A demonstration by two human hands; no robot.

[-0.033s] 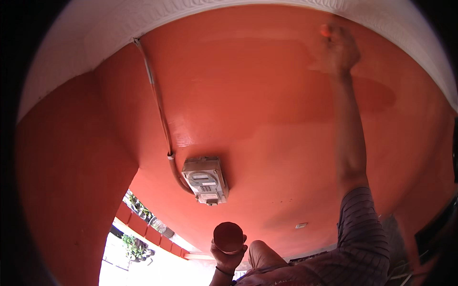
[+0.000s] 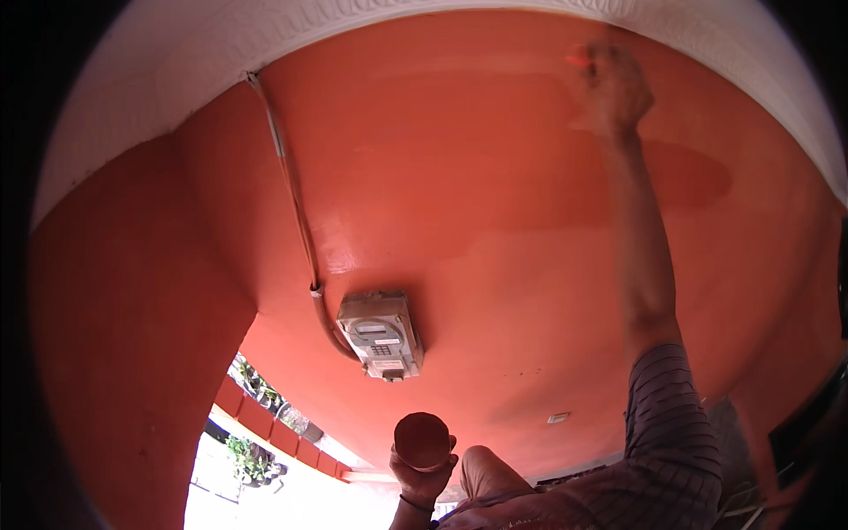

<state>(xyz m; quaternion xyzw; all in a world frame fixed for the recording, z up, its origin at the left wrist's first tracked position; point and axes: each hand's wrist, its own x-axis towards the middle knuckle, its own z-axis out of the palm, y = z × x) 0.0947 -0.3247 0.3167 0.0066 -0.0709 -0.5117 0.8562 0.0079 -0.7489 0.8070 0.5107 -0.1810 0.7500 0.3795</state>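
Observation:
My left hand [image 2: 424,479] is wrapped round a round cup [image 2: 422,442] low in the middle of the view, its inside reddish brown like paint. My right arm stretches far up along the orange-red wall [image 2: 495,309]. Near the top of that wall, my right hand [image 2: 621,93] is closed and blurred by motion. It grips what looks like a small paintbrush [image 2: 579,58], with a bright orange end showing; the rest is mostly hidden by the fingers. Around this hand and forearm lies a darker, wet-looking patch of paint [image 2: 698,175].
A grey electricity meter [image 2: 380,336] is fixed to the wall, with a cable pipe [image 2: 296,199] running up from it. White moulded trim [image 2: 424,19] borders the wall's top. A small switch plate [image 2: 558,418] sits lower right. Potted plants [image 2: 247,458] stand outside at lower left.
My right hand has shifted a little to the left along the top of the wall, with the paintbrush in it. My left hand and the cup have hardly moved.

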